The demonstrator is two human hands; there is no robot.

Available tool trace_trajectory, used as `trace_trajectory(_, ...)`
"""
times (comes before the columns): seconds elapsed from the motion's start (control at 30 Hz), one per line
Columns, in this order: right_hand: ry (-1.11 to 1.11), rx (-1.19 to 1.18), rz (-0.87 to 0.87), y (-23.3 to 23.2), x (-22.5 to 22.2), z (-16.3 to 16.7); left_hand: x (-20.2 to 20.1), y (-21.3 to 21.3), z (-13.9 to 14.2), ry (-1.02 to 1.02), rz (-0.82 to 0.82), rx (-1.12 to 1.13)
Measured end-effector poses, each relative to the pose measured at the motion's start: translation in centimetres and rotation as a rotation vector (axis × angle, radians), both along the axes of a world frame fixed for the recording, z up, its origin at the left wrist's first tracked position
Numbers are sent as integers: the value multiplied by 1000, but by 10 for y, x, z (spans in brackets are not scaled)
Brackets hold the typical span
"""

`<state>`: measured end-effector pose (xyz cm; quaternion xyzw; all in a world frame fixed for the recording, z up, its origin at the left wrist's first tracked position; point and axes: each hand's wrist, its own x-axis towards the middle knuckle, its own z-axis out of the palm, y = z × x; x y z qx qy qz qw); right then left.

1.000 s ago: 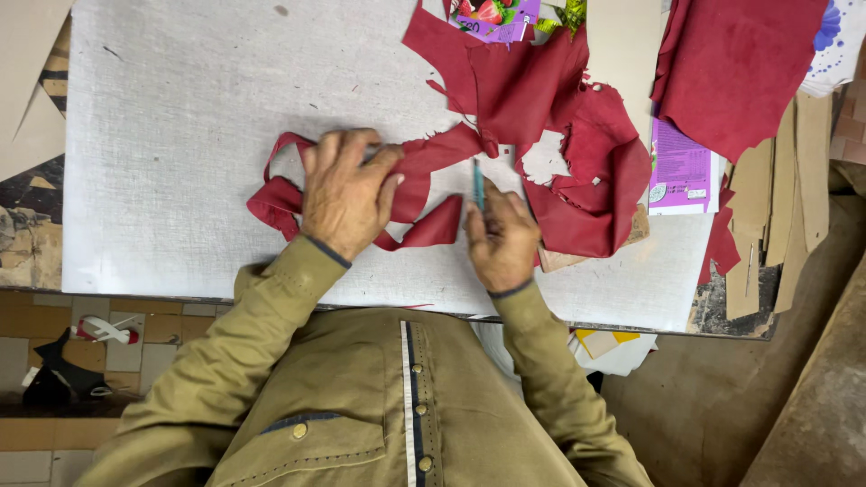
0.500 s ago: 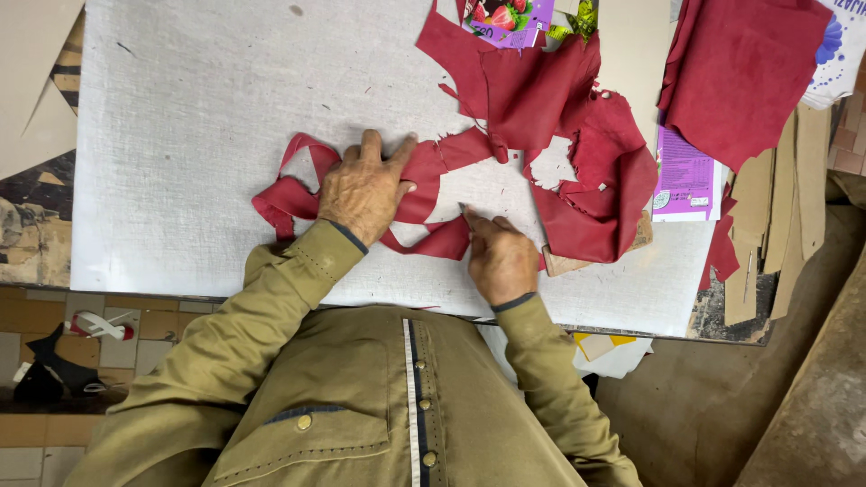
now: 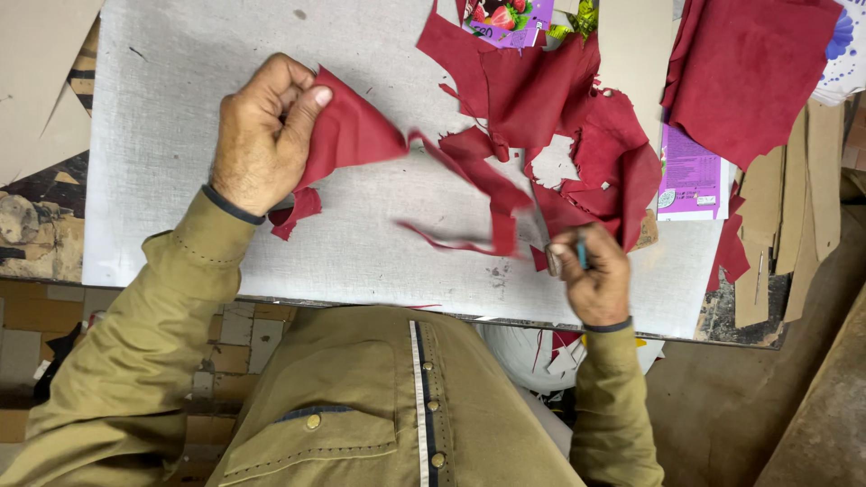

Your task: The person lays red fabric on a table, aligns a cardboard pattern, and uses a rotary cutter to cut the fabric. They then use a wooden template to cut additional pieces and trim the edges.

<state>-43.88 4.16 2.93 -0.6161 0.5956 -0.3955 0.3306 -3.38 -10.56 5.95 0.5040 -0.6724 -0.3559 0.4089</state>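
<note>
My left hand (image 3: 263,135) grips a ragged strip of dark red material (image 3: 361,135) and holds it up above the grey board (image 3: 171,72), its far end trailing right toward a pile of red offcuts (image 3: 550,99). My right hand (image 3: 591,275) rests near the board's front right edge, fingers closed around a small blue-green tool (image 3: 582,251), beside a torn red piece (image 3: 613,171) with cut-out holes.
A large red sheet (image 3: 749,72) lies at the top right over cardboard patterns (image 3: 794,198). A purple printed packet (image 3: 690,176) and another colourful packet (image 3: 510,18) sit by the offcuts. Tiled floor with scraps (image 3: 36,234) lies left of the board.
My left hand has lifted the red strip off the board and drawn it up and left. My right hand has shifted right, toward the front edge.
</note>
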Motion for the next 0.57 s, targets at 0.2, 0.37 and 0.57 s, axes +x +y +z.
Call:
trace_trajectory(0.2, -208, -3, -216, -17, 6, 32, -16, 1, 38, -65, -242, -87)
trace_trajectory(0.37, -213, -92, 79, -64, 76, 8, -31, 6, 73, -42, -522, -47)
trace_trajectory(0.57, -6, 2, 379, -96, 87, -65, -9, 3, 88, -308, -550, 163)
